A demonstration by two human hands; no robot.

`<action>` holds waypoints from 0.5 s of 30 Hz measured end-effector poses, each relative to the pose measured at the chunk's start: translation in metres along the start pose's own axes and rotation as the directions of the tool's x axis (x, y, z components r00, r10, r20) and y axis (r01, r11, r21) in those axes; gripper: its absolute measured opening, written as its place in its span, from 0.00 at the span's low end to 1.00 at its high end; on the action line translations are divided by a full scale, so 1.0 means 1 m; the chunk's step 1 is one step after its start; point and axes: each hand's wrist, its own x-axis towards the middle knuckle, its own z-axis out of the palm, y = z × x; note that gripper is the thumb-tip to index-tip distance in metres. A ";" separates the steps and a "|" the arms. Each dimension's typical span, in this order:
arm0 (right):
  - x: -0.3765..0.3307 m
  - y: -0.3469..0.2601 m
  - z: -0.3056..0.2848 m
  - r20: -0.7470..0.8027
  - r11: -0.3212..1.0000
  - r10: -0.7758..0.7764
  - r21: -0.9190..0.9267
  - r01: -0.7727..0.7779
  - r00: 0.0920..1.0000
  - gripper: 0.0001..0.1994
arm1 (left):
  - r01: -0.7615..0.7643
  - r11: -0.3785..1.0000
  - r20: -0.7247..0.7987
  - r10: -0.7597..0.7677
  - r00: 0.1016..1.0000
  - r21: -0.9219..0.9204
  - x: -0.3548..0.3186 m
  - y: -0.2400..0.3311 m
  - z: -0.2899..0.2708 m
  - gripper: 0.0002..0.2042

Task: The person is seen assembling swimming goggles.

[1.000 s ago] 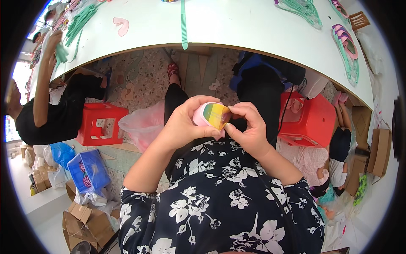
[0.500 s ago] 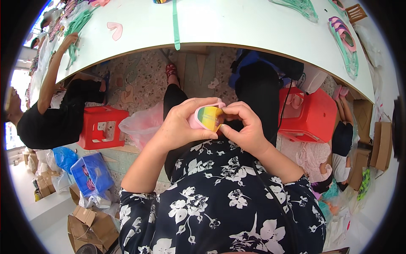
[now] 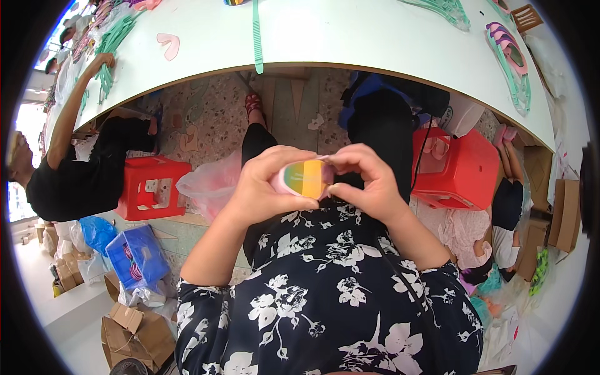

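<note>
Both hands meet at picture centre, over the lap of a flowered dress (image 3: 325,294). The left hand (image 3: 265,187) wraps a small pink case with rainbow stripes (image 3: 304,178), fingers curled tight on it. The right hand (image 3: 365,184), at its three o'clock, pinches its edge. A white table (image 3: 350,31) lies at twelve o'clock
</note>
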 end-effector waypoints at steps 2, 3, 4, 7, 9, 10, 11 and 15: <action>0.002 0.003 -0.012 -0.014 1.000 0.003 0.009 -0.003 1.000 0.24 | 0.071 0.953 -0.065 -0.095 0.993 -0.296 -0.007 -0.010 0.000 0.31; 0.005 0.003 -0.013 0.001 0.999 0.021 0.045 -0.021 1.000 0.24 | 0.081 0.942 -0.023 -0.093 0.995 -0.326 -0.007 -0.009 -0.002 0.31; 0.007 0.003 -0.012 0.016 0.996 0.038 0.082 -0.040 0.999 0.24 | 0.091 0.930 0.019 -0.090 0.996 -0.356 -0.007 -0.007 -0.005 0.32; 0.007 -0.004 -0.001 0.179 0.862 0.164 0.453 -0.229 0.970 0.22 | 0.097 0.908 0.071 -0.075 0.995 -0.407 -0.007 -0.009 -0.007 0.32; 0.008 -0.012 -0.001 0.312 0.689 0.233 0.615 -0.383 0.921 0.21 | 0.091 0.899 0.080 -0.063 0.995 -0.429 -0.008 -0.010 -0.006 0.33; 0.005 -0.006 0.002 0.257 0.697 0.220 0.634 -0.336 0.941 0.18 | 0.108 0.891 0.087 -0.077 0.993 -0.441 -0.007 -0.010 -0.006 0.33; 0.005 -0.004 0.003 0.247 0.694 0.223 0.639 -0.332 0.943 0.18 | 0.125 0.883 0.094 -0.092 0.991 -0.452 -0.007 -0.010 -0.005 0.33; 0.006 0.000 0.000 0.257 0.637 0.271 0.675 -0.373 0.928 0.13 | 0.162 0.858 0.077 -0.142 0.987 -0.487 -0.008 -0.007 -0.004 0.34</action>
